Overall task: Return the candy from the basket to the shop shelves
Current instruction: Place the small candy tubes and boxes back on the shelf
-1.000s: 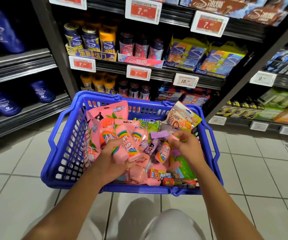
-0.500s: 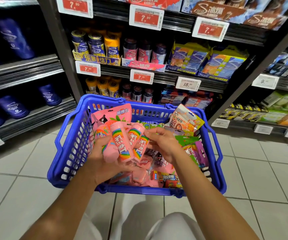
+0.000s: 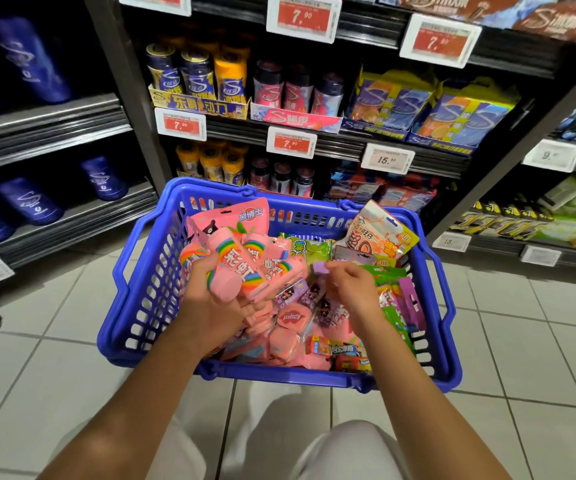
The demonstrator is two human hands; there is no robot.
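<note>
- Shop aisle, pale tiled floor (image 3: 54, 358), dark shelves (image 3: 342, 147) ahead with red-and-white price tags (image 3: 290, 143) clipped along the shelf edges.
- Shelf stock: blue and yellow cans (image 3: 196, 76) on the left of the middle shelf, dark red-labelled cans (image 3: 297, 88) beside them, orange-blue bags (image 3: 428, 109) to the right; dark blue pouches (image 3: 27, 202) on the unit at far left.
- Blue plastic basket (image 3: 130, 306) on the floor right in front of the shelves, between the person's arms — slotted walls, handles folded down along the rim.
- Candy fills the basket: big pink bag with a bear print (image 3: 238, 220) leaning against the back wall, orange-white hanging pack (image 3: 376, 237) in the back right corner, green packs (image 3: 310, 245) in the middle, purple pack (image 3: 409, 299) by the right wall, small pink packets (image 3: 281, 341) and a red-blue bar (image 3: 343, 351) near the front.
- Left hand (image 3: 210, 306) over the basket's left half, fingers wrapped round a bunch of pink rainbow tubes (image 3: 241, 268) — several held together, tops fanning up and to the right.
- Right hand (image 3: 352, 285) over the middle of the basket, fingertips pinching a small purple packet (image 3: 321, 267), just right of the tubes.
- White trousers (image 3: 342, 452) at the bottom edge of the view.
</note>
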